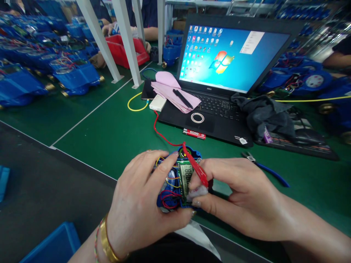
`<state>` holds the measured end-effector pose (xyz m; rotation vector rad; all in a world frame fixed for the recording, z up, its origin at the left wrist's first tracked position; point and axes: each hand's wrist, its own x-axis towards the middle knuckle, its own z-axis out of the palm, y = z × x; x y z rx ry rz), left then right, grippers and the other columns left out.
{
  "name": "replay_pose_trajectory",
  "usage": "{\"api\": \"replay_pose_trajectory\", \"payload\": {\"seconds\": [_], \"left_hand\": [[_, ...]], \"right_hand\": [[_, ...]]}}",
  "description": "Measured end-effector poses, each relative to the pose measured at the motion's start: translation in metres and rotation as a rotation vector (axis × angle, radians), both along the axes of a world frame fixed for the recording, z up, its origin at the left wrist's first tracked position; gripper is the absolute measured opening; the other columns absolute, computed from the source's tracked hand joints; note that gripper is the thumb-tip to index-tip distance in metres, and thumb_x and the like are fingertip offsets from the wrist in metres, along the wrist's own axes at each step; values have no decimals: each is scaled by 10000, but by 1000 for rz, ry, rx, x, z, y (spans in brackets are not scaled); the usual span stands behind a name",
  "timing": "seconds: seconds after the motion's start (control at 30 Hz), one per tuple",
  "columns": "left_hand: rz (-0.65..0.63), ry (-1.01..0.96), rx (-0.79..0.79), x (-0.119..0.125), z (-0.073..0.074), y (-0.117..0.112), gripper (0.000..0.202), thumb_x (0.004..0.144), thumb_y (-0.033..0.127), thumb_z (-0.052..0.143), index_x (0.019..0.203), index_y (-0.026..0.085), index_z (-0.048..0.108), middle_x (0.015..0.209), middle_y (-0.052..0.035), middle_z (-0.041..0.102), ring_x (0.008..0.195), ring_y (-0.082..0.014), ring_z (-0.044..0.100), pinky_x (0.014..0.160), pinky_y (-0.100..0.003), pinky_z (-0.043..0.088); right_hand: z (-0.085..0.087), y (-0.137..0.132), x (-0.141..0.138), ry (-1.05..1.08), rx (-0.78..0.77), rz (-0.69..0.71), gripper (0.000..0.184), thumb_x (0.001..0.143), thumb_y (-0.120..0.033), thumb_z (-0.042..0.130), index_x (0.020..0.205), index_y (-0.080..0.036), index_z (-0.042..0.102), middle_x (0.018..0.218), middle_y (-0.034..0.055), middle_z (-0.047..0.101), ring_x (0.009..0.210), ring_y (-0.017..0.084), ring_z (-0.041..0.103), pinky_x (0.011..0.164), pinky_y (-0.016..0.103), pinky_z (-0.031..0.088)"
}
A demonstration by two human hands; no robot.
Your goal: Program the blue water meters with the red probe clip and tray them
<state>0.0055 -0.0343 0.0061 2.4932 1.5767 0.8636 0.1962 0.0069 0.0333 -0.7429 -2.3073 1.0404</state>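
Observation:
My left hand (142, 193) is wrapped round a blue meter body with an exposed circuit board and coloured wires (172, 179). On the board an LCD display (186, 175) shows digits. Over the right side of the display, my right hand (236, 193) pinches a whitish, translucent piece (197, 192) at the end of a red lead (195, 164). The lead's tip is hidden by my fingers. Its thin red cable runs back to a small white box (158, 103) beside the laptop. Blue-handled cutting pliers (265, 170) lie to the right.
An open laptop (208, 87) stands ahead, with pink papers (175, 96), two dark pens and a ring on it. A red-and-white battery (194, 133) lies before it. Grey cloth (267, 115) covers part of a keyboard. Several blue meters (78, 78) and white posts (127, 44) stand left.

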Motion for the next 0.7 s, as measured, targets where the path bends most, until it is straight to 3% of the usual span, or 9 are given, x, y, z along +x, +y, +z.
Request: {"api": "replay_pose_trajectory", "payload": {"seconds": [0.7], "left_hand": [[38,-52,-8,1,1,-1,551,578,285,606,1110,141,595,1107,-113,599,1024,-260,576,894,-434,498]], "right_hand": [[1,-1,-6,-13,-11,40,139,835,-71,534,780,-186,478,700,-43,518,630,90,459,591,209,354]]}}
